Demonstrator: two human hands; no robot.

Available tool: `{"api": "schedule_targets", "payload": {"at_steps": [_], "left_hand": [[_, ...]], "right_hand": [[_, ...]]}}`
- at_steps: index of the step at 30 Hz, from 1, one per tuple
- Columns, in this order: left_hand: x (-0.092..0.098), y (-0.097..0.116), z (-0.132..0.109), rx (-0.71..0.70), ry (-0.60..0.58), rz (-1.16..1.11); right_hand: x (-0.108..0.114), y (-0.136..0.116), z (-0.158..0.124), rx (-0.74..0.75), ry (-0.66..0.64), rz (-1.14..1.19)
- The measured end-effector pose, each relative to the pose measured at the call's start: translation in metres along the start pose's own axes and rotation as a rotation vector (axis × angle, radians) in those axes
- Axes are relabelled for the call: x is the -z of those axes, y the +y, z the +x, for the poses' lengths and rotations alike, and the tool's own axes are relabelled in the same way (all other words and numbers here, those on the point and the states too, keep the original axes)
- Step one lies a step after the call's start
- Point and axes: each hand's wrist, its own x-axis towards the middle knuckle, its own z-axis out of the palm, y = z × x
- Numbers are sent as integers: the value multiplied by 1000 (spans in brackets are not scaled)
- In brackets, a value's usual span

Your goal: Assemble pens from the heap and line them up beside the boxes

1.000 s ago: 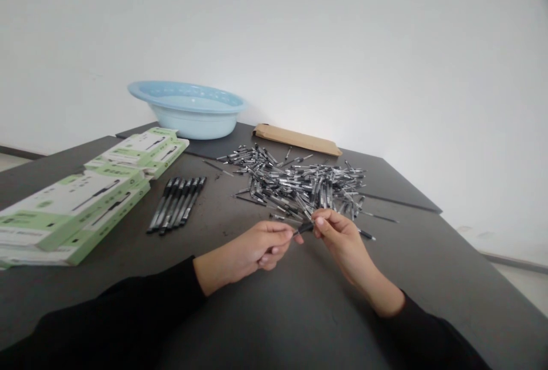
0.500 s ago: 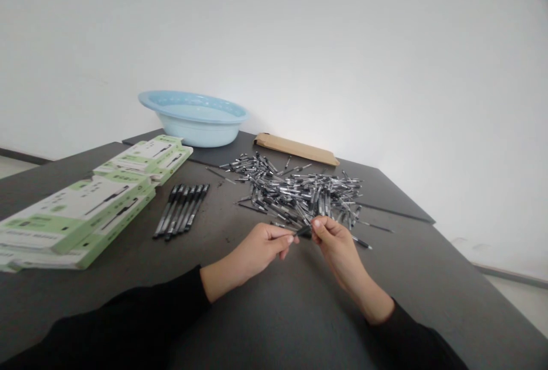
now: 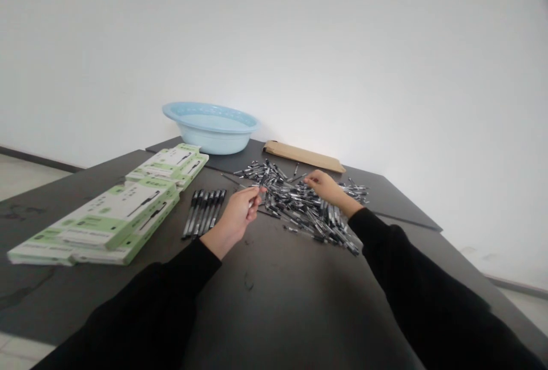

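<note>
My left hand (image 3: 240, 210) is closed around a pen (image 3: 262, 180), its dark end pointing up and away past the fingertips. Over the heap of pens (image 3: 295, 210), my right hand (image 3: 325, 186) has thumb and fingers pinched together; whether anything is between them is too small to make out. The heap is a loose tangle of clear-barrelled pens with black parts, lying in all directions. To the left of it, a neat row of several capped pens (image 3: 204, 210) lies side by side, caps away from me, close to my left wrist.
Green and white pen boxes (image 3: 115, 216) are stacked along the left of the dark table (image 3: 274, 301). A light blue basin (image 3: 214, 139) stands at the back, beside a flat brown cardboard piece (image 3: 303, 156). A white wall (image 3: 299, 44) rises behind.
My hands have separated: the left drew back leftward and up with the pen, the right reached forward over the heap. The view has shifted slightly, and the near edge of the heap looks rearranged.
</note>
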Motion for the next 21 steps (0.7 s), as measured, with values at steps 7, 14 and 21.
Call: {"api": "schedule_targets", "payload": {"at_steps": [7, 14, 21], "left_hand": [[-3, -2, -2, 21, -7, 27], [-7, 0, -7, 23, -9, 24], [-7, 0, -8, 33, -28, 28]], "right_hand": [[-37, 16, 61, 90, -147, -202], [-58, 22, 83, 73, -239, -312], [-71, 21, 86, 93, -285, -346]]}}
